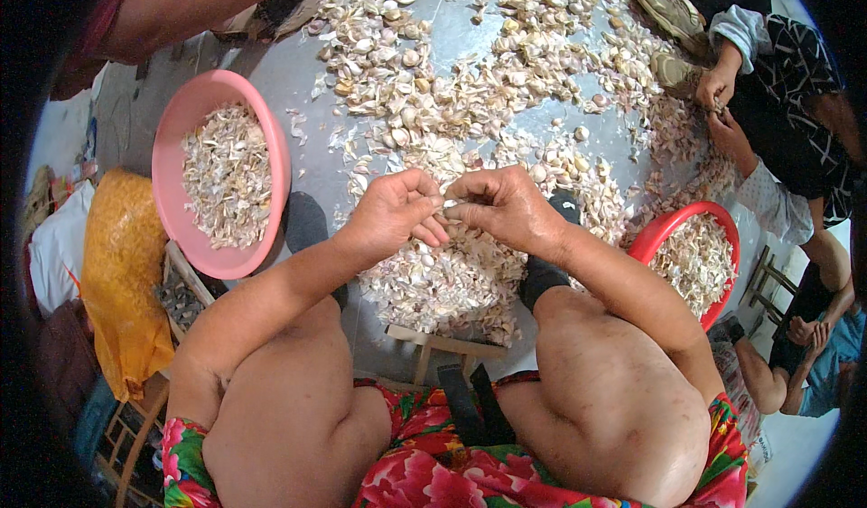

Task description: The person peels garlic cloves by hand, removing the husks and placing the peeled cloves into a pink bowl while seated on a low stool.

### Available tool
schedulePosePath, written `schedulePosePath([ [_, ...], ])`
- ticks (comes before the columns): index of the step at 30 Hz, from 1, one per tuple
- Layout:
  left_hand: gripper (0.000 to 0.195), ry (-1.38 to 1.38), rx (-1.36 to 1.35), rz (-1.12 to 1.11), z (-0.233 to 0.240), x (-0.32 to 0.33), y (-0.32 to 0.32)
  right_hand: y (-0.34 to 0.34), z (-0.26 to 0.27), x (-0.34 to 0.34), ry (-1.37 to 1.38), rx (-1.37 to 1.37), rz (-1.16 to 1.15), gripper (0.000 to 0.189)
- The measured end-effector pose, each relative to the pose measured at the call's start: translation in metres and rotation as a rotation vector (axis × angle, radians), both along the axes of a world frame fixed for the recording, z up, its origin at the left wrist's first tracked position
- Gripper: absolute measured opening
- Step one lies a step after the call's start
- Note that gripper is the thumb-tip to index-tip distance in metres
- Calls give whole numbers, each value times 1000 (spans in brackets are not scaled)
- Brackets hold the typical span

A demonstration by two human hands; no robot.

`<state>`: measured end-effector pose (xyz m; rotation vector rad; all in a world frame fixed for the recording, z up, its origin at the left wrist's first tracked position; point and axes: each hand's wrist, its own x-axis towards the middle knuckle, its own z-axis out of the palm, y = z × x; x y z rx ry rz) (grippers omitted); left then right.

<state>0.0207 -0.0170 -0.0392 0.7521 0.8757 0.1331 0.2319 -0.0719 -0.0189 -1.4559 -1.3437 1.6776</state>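
My left hand (398, 211) and my right hand (509, 208) meet fingertip to fingertip in front of my knees. Pinched between them is a small pale garlic clove (448, 204), mostly hidden by the fingers. Below the hands, a heap of garlic cloves and papery skins (440, 288) lies on the grey floor between my feet. Farther off, a broad spread of garlic cloves (413, 95) covers much of the floor.
A pink plastic basin (279, 169) of garlic skins or cloves stands left; a red basin (730, 237), similarly filled, stands right. A wooden stool edge (443, 342) lies between my legs. Other people's hands (721, 108) work at upper right. An orange-yellow sack (125, 271) sits far left.
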Motion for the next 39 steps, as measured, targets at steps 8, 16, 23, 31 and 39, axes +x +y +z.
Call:
schedulePosePath([
  [8, 12, -40, 221, -156, 15, -23, 2, 13, 7, -11, -68, 62, 171, 8],
  [16, 17, -130, 98, -112, 15, -38, 5, 17, -2, -20, 358, -390, 112, 18],
  [23, 18, -78, 169, -207, 18, -45, 9, 17, -9, -19, 496, -576, 91, 15],
  [31, 17, -1, 247, 81, 3, -43, 6, 10, -17, -10, 280, -494, -15, 13],
  [39, 15, 6, 569, 59, 10, -31, -1, 10, -7, -26, 519, -504, -55, 22],
])
